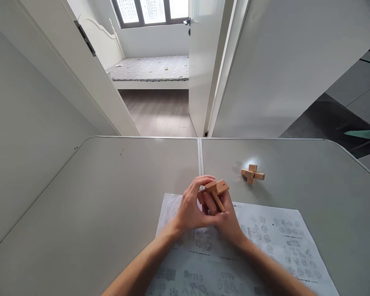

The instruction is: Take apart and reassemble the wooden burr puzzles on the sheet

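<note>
"How is the left hand (pixel 189 207) set?"
"Half-curled, grasping wooden pieces (pixel 212 188) just below the middle of the frame, its thumb stretched across to the right hand (pixel 230 218)."
"And the right?"
"Bent around the same pieces, gripping them from the near side."
"What's around them?"
"A printed sheet (pixel 277 234) beneath, lower centre to lower right, and a wooden block cross (pixel 252 174) right of centre, on the table (pixel 80 213)."

From the hands (pixel 189 207), the worktop (pixel 68 205) gives open passage between 9 and 11 o'clock; at 2 o'clock a crossed wooden block (pixel 251 174) stands in the way.
</note>
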The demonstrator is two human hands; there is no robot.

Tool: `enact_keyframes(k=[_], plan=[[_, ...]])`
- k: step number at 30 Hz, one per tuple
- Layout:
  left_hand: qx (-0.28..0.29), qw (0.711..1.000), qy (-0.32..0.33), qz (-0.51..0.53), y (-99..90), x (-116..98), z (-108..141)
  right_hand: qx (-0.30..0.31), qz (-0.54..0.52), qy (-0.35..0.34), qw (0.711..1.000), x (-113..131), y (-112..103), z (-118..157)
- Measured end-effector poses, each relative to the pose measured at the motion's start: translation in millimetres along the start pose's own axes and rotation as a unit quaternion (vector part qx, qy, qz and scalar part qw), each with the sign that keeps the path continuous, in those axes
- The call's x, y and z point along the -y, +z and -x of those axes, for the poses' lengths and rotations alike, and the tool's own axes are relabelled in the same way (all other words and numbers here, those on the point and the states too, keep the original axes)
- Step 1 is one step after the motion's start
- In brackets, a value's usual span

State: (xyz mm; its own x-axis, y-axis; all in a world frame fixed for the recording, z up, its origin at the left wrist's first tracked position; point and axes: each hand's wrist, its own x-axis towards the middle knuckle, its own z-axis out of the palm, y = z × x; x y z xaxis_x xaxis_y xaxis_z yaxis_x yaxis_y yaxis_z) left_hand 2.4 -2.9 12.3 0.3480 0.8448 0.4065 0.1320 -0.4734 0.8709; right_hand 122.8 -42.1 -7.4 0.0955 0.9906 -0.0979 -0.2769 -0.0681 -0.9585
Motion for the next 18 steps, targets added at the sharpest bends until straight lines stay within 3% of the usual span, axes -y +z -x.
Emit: enact_keyframes(k=[7, 12, 15, 18], plan=[[-0.011, 0.993, -0.098, 0.068, -4.2, -4.0, -2.2, 0.037, 0.021, -0.038, 0.998, 8.3, -3.3, -1.1], [0.001, 0.969, -0.159, 0.188, -6.7, -3.6, -4.8, 0.098, -0.033, 0.000, 0.995, 13.5, -9.0, -4.3], [0.028, 0.964, -0.163, 0.207, -7.2, -2.5, -4.4, 0.087, -0.053, 0.006, 0.995, 11.8, -11.7, -6.8], [0.053, 0.977, -0.135, 0.157, -7.8, -4.6, -3.9, 0.039, -0.004, -0.018, 0.999, 9.7, -12.4, -6.9]])
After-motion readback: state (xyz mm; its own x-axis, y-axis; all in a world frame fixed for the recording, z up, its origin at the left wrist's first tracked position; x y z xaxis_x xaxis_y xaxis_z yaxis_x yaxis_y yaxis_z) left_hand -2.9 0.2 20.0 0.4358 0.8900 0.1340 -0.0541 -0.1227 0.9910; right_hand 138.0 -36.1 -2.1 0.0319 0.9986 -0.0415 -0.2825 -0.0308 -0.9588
